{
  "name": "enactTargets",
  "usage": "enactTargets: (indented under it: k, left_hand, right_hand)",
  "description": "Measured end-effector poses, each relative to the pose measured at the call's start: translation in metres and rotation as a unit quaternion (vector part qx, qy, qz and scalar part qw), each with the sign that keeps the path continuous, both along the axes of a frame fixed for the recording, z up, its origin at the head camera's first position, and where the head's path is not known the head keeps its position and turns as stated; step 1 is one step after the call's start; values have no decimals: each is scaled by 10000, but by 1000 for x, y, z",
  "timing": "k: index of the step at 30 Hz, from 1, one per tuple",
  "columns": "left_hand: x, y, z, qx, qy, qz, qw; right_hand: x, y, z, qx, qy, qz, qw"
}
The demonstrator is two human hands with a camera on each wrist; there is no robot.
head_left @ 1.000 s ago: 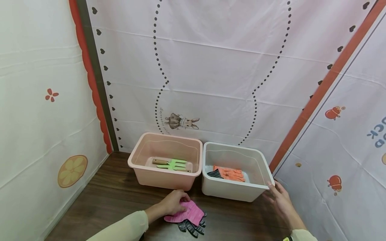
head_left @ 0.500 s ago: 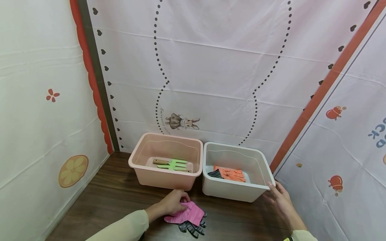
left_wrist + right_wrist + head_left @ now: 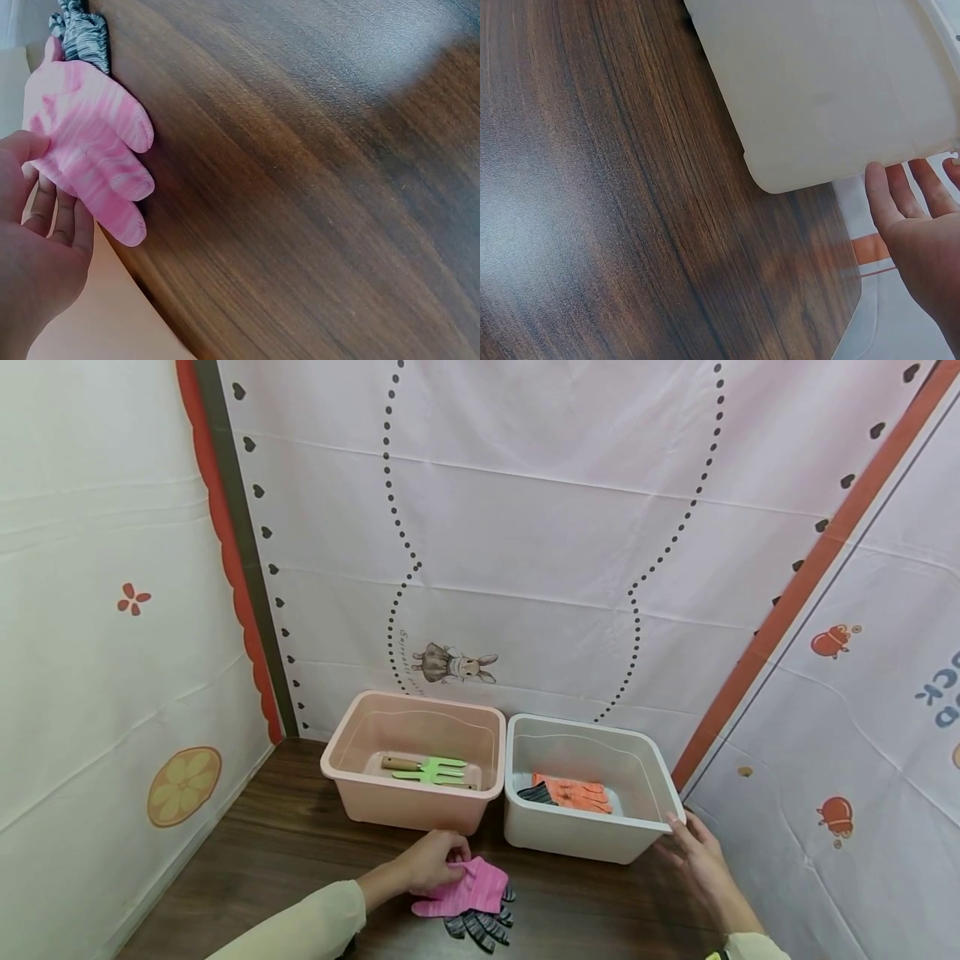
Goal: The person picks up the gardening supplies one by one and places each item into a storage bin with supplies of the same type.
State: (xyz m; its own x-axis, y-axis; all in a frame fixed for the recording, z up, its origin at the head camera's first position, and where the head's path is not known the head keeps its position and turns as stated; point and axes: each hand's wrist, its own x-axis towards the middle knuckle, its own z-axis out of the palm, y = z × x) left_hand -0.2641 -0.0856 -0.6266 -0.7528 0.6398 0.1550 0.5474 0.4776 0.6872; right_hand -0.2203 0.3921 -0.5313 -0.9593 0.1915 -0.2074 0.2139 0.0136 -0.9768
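My left hand (image 3: 431, 864) pinches a pink knit glove (image 3: 480, 889) between thumb and fingers, just in front of the pink bin (image 3: 408, 806). Pink glove fingers (image 3: 112, 176) point away from the hand in the left wrist view. Striped grey-black glove fingers (image 3: 480, 931) spread on the table below the pink part. At the right, my right hand (image 3: 701, 860) holds the near right corner of the white bin (image 3: 573, 837), thumb on the rim and fingers against the outer side. Inside the white bin lies an orange glove (image 3: 577, 794) with a grey-black part.
Green-pronged hand forks (image 3: 431, 770) with wooden handles lie in the pink bin. Both bins stand side by side against the back cloth wall (image 3: 525, 543). Printed cloth walls also bound the dark wooden table (image 3: 277, 827) at left and right.
The pink glove has risen slightly in my left hand and shifted a little to the right. My right hand and both bins stay in place.
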Motion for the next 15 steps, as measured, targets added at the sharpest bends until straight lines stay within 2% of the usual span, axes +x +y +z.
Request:
enactTargets:
  k: [8,15]
  left_hand:
    - [5,5,18,24,19,-73,10000]
    - [7,11,26,68,-25,-153,9999]
  right_hand:
    - [0,0,0,12,-93,-51,9999]
    - [0,-1,-1,42,-39,-49,10000]
